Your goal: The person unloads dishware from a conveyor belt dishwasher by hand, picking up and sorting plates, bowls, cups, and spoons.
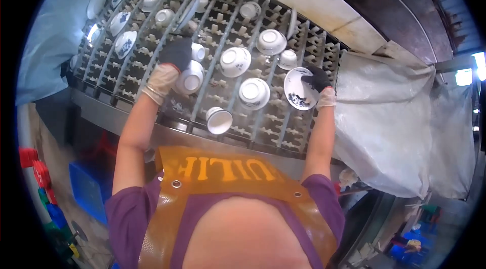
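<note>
On the right of the pegged rack, my right hand (318,78), in a dark glove, grips the rim of a white plate with a dark blue pattern (298,94). My left hand (176,53), gloved the same way, is over the rack beside a small white cup (197,52) and just above an upturned white bowl (190,80); its fingers are blurred and partly hidden. Between the hands lie upturned bowls (235,62) (254,93). Nearer me, a white bowl (219,121) rests tilted on its side. Another upturned bowl (271,41) and a small cup (287,59) are behind the plate.
The rack (152,48) has long dividers and rows of pegs, with patterned dishes (125,44) on its left. Plastic curtains hang at the left (55,36) and right (382,117). The metal front edge (101,112) runs before me. A blue bin (88,188) stands lower left.
</note>
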Available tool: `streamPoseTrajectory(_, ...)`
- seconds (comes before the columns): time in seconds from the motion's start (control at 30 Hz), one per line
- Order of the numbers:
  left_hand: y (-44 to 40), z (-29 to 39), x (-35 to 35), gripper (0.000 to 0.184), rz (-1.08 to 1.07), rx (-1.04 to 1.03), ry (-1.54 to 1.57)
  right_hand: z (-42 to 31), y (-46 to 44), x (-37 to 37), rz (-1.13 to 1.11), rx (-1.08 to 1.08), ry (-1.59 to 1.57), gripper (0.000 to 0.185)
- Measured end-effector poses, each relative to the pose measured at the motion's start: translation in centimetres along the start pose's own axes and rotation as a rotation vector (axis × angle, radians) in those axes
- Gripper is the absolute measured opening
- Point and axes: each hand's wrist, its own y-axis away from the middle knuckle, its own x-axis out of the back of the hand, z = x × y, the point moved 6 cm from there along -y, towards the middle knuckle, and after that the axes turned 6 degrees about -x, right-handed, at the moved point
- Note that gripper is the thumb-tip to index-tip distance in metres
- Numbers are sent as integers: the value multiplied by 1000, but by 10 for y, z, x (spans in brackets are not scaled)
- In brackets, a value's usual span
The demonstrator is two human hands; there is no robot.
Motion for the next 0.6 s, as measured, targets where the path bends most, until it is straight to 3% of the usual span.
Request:
streamPoseTrajectory(0.13, -29, -14, -9, 25, -196, 52, 220, -3, 31, 22, 259, 33, 198, 31)
streamPoseTrajectory(0.2, -34, 1, 1, 24, -315, 119, 747, -46, 64, 34, 475, -41, 230, 29)
streamPoseTrajectory(0.23, -37, -7, -10, 23, -421, 280, 851, -57, 72, 28, 538, 37, 153, 28)
streamPoseTrajectory(0.3, -44, 13, 11, 22, -391, 128, 690, -86, 88, 8, 592, 188, 25, 28)
streamPoseTrajectory(0.33, -48, 14, 12, 22, -381, 108, 606, -94, 94, -7, 555, 109, -21, 32)
streamPoseTrajectory(0.4, -56, 12, 14, 14, -208, 22, 735, -118, 123, -27, 781, 289, 71, 33)
streamPoseTrajectory(0.43, -56, 9, 14, 15, -200, 159, 882, -130, 136, -35, 829, 364, 126, 32)
streamPoseTrajectory(0.47, -57, 10, 18, 14, -243, 148, 1058, -144, 151, -42, 871, 441, 180, 32)
streamPoseTrajectory(0.53, -57, -8, 6, 14, -249, 303, 1110, -167, 171, -66, 639, 602, -1, 29)
streamPoseTrajectory(0.6, -53, -12, 8, 16, -203, 393, 759, -172, 174, -111, 283, 663, -54, 34)
